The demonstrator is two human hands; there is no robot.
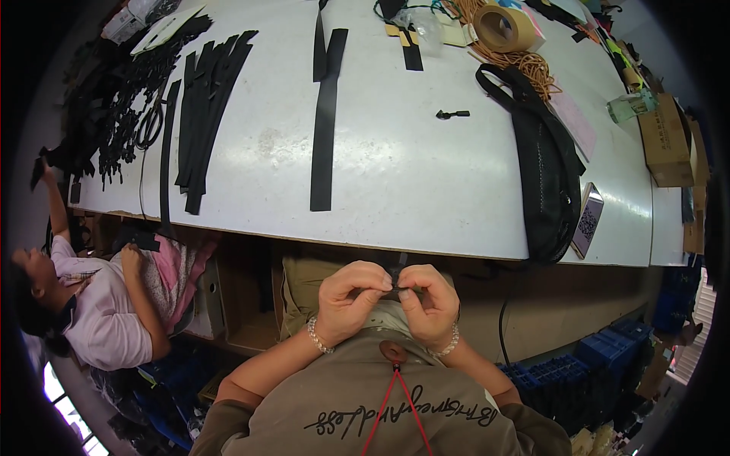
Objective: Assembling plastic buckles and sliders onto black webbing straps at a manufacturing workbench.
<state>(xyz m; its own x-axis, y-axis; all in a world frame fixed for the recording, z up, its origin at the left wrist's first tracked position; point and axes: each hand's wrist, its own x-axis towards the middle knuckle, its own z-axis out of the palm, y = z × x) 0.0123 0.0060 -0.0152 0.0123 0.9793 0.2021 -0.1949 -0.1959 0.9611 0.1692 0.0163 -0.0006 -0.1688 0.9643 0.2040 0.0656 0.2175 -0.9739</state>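
Note:
My left hand (pixel 351 298) and my right hand (pixel 430 302) meet in front of my body, just below the table's near edge. Both are closed in a pinch, fingertips almost touching, on a small black piece (pixel 395 286). The fingers cover most of it, so its kind does not show. Dark material seems to run from it toward the table edge. On the white table (pixel 411 182) ahead lies a small black zipper pull (pixel 454 114). Flat black strips (pixel 323 144) lie left of it, one partly over another.
A black bag (pixel 544 175) and a phone (pixel 588 220) lie at the table's right. Behind them are a tape roll (pixel 487 29) and orange cord (pixel 532 70). Black strips (pixel 204 121), scissors (pixel 150 125) and a black heap fill the left. A co-worker (pixel 114 304) sits at the left.

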